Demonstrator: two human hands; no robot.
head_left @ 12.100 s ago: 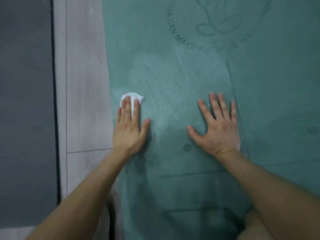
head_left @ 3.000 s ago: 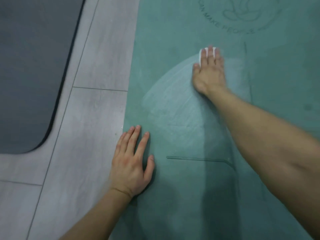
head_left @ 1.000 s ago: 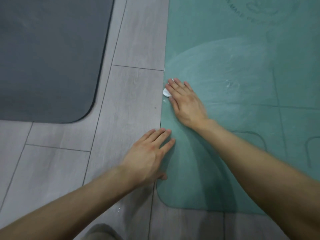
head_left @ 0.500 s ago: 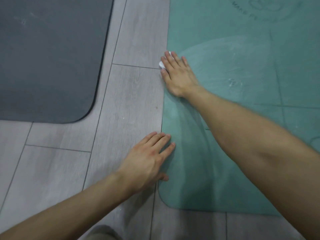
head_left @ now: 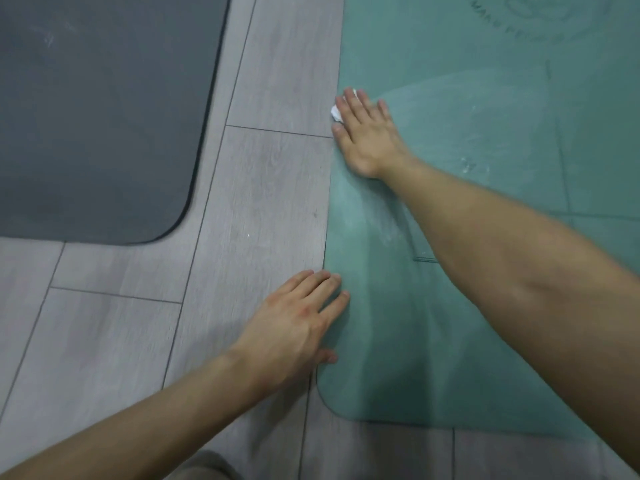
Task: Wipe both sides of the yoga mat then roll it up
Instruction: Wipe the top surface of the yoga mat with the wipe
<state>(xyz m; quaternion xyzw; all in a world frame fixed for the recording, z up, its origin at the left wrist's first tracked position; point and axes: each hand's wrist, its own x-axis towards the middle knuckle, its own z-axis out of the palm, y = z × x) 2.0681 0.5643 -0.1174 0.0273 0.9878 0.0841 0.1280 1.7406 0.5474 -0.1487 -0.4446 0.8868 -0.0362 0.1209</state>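
Note:
A teal yoga mat [head_left: 485, 188] lies flat on the floor and fills the right half of the view, its rounded near-left corner showing. Pale wipe streaks cross its surface. My right hand [head_left: 367, 133] lies flat at the mat's left edge, fingers straight, pressing a small white wipe [head_left: 336, 112] that peeks out under the fingertips. My left hand [head_left: 298, 327] rests flat across the mat's left edge near the corner, fingertips on the mat, palm on the floor.
Grey wood-look floor planks [head_left: 259, 188] run between the teal mat and a dark grey mat [head_left: 97, 112] at the upper left. A printed round logo with lettering [head_left: 519, 19] sits at the teal mat's top right.
The wipe passed from my left hand to my right. In the last second my right hand slid the wipe away from me along the left edge. My left hand stayed put.

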